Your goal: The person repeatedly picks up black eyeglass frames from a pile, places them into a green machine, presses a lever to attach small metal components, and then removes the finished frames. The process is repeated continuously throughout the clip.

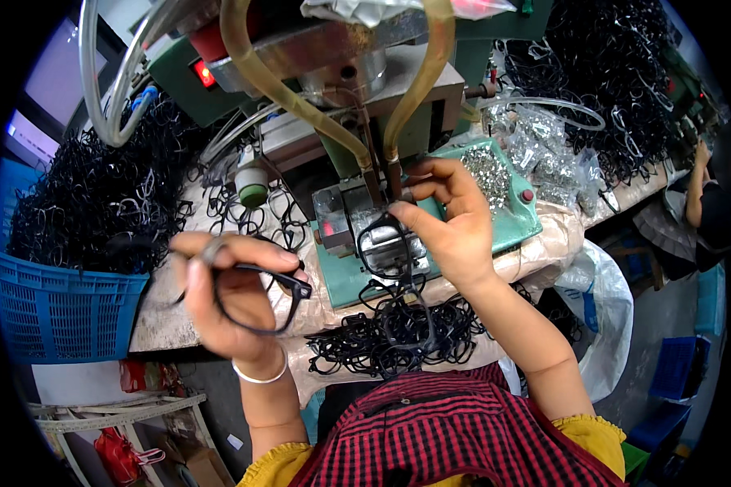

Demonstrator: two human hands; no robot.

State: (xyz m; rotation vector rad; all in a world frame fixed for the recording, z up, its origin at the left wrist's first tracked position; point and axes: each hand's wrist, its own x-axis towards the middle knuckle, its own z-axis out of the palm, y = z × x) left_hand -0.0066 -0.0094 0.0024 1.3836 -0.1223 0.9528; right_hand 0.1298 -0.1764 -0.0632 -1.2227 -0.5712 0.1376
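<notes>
My left hand [205, 304], with a light bangle at its wrist, is closed on a black eyeglass frame [299, 289]. One dark rim of it hangs below the fingers, left of the machine. My right hand [463, 231] reaches into the green bench machine [353, 284]. Its thumb and forefinger pinch the upper edge of another black eyeglass frame [362, 251], which sits against the metal fixture [388, 253] beneath two upright metal prongs. The fingers partly hide the contact point. Yellowish hoses [345, 140] run down to the prongs.
A heap of black eyeglass frames [398, 337] lies along the table's front edge. The blue basket [69, 308] at left overflows with more. Small metal parts [487, 174] fill the green tray [521, 221] at right, near plastic bags [556, 166]. Another person's arm [695, 191] shows far right.
</notes>
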